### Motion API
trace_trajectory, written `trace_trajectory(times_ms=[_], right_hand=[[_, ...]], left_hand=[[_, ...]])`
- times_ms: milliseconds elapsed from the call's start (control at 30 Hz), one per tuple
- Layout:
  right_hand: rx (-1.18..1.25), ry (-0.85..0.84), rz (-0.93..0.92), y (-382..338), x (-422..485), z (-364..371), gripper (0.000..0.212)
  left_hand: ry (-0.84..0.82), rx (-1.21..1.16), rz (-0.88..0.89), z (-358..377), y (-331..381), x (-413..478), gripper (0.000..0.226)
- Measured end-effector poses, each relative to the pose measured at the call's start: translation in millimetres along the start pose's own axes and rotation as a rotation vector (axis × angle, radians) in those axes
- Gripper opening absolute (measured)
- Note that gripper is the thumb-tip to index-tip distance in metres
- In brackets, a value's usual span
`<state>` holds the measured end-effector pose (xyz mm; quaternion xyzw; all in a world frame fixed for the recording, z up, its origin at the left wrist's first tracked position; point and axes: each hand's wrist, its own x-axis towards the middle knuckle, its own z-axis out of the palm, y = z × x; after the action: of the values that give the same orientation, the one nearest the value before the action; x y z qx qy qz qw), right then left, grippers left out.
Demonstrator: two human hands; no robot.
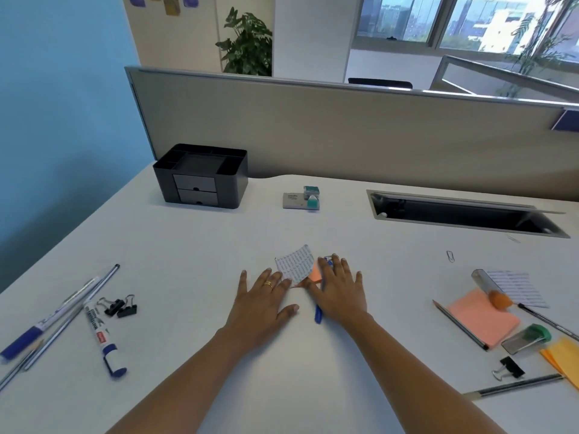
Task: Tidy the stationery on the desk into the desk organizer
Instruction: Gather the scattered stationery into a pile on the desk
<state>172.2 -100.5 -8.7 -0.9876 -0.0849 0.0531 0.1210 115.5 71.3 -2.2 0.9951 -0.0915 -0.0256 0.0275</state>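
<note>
My left grip [263, 303] lies spread flat on the white bench [188, 261], touching a curled printed paper slip [296, 261]; my right grip [340, 292], spread, covers a blue pen [318, 316].

Both hands [261, 303] flat by printed paper [296, 264].

Both arms reach forward, left hand [264, 296] and right hand [340, 289] flat, fingers spread.

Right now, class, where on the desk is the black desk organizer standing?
In the head view, the desk organizer stands at the far left of the desk, by the beige partition, left of the grey-and-teal items.
</note>
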Motion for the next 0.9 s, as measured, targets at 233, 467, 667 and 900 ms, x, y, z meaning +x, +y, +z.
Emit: trace_trajectory(times_ms=[233,467,667,900], right_hand=[[0.019,-0.053,-0.065,-61.6,-12.0,15.3,0.069],[0.088,-0.131,-0.127,-147.5,-22.7,31.1,0.068],[0.311,-0.204,-0.060,-199.9,-28.3,39.6,0.071],[0.734,-0.111,-0.021,-196.7,-27.2,33.4,0.055]], left_hand=[[-0.002,0.168,-0.061,-3.1,-84.3,-43.1,0.070],[0.077,0.227,-0.190,-14.2,-159.4,-96.0,0.076],[0.116,0.082,-0.283,-16.0,-163.0,-113.9,0.089],[0.096,-0.034,-0.165,-17.5,-128.0,-106.6,0.121]])
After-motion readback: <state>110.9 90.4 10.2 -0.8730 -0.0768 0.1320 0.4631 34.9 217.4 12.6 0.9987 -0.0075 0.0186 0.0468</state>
